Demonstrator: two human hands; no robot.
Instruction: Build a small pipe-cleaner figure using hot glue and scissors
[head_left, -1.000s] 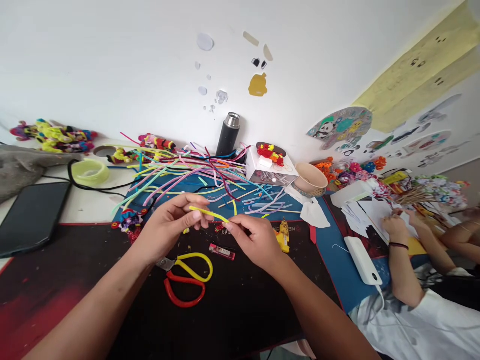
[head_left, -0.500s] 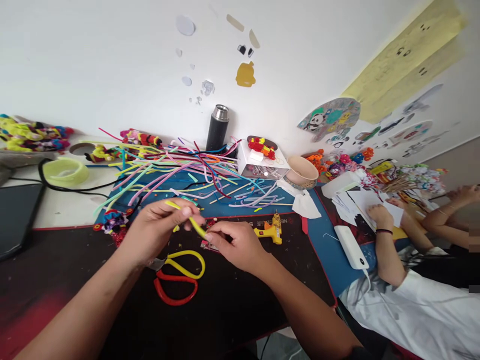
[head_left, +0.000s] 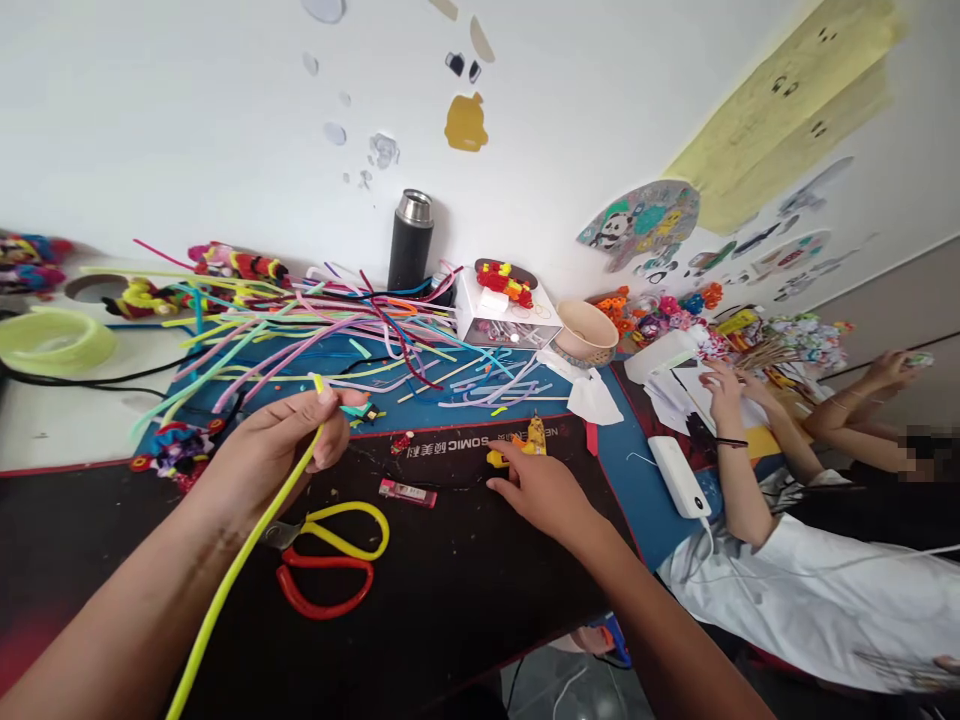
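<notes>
My left hand (head_left: 289, 440) pinches a yellow pipe cleaner (head_left: 259, 540) near its upper end. Its long tail hangs over my forearm toward the bottom edge. My right hand (head_left: 544, 495) is at a yellow glue gun (head_left: 534, 436) lying on the black mat, thumb apart from the fingers; some fingers are hidden. Scissors (head_left: 346, 530) with one yellow and one red handle lie just below my left hand. Between the hands a pink lighter (head_left: 407, 492) rests on the mat. A pipe-cleaner figure (head_left: 180, 452) is left of my left hand.
Many coloured pipe cleaners (head_left: 322, 335) spread along the back. Behind them stand a black thermos (head_left: 410, 245), a white box (head_left: 506, 325) and a beige bowl (head_left: 589, 332). At right, a co-worker's hands (head_left: 727, 395) are near papers and a white device (head_left: 679, 478).
My right hand has let go of the pipe cleaner and moved right to the glue gun. The pipe cleaner's tail now hangs down over my left forearm. The view has turned to the right.
</notes>
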